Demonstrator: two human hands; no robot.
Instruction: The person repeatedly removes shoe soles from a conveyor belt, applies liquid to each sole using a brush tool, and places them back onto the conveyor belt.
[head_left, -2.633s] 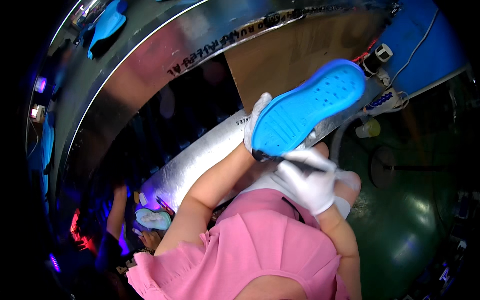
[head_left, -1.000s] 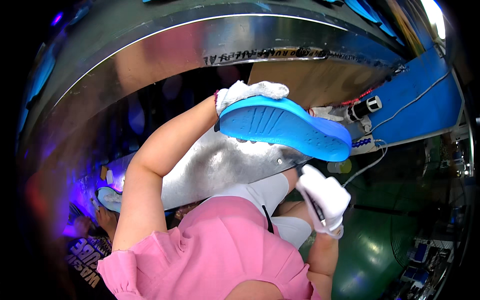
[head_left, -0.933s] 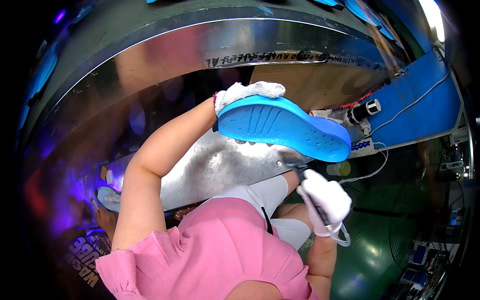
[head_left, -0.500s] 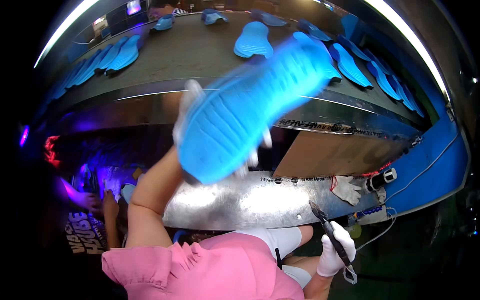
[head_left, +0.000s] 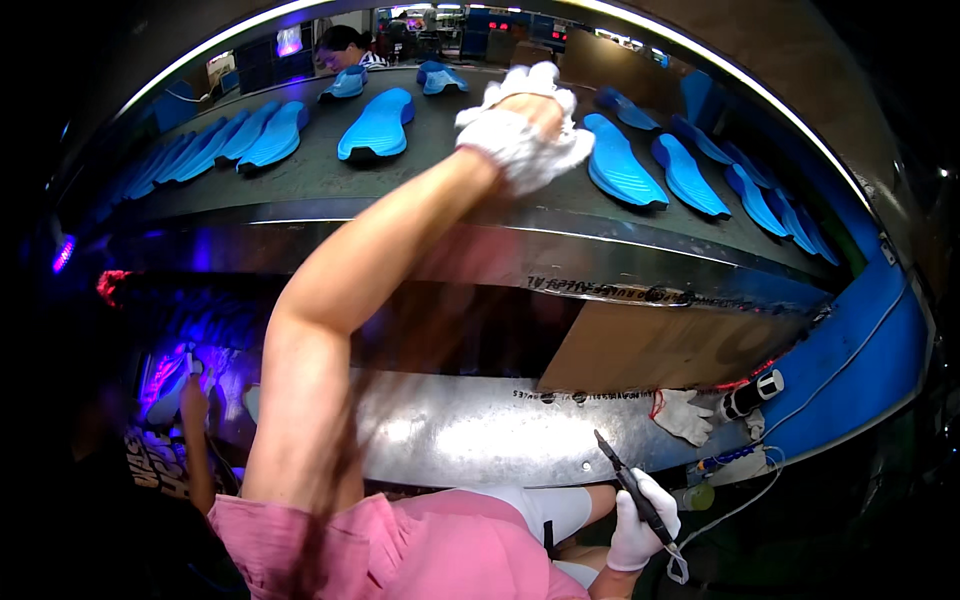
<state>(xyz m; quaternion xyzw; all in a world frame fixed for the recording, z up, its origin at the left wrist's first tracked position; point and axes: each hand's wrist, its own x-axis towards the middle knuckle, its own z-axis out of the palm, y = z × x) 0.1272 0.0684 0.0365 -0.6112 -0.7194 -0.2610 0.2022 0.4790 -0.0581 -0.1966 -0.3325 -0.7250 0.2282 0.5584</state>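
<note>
My left hand (head_left: 525,130), in a white glove, reaches over the dark belt (head_left: 440,180) with its fingers apart and slightly bent. No sole shows in it, and what lies under the palm is hidden. A blue foam shoe sole (head_left: 378,125) rests on the belt to its left; another blue shoe sole (head_left: 620,162) lies close on its right. Low at the right, my gloved right hand (head_left: 643,520) is closed around a black pen-shaped tool (head_left: 636,495). The tool's narrow tip points up and left over the metal shelf (head_left: 470,425), and a pale loop hangs from its rear end.
Several more blue soles line the belt at left (head_left: 240,140) and right (head_left: 690,175). On the shelf's right end lie a spare white glove (head_left: 685,415) and a black-and-white cylinder (head_left: 752,394). Cardboard (head_left: 640,345) leans behind. Another person's hand (head_left: 193,400) is at left.
The sole that my left hand held up is no longer in it, and the hand is now over the belt. A sole now lies left of it. My right hand still grips the tool.
</note>
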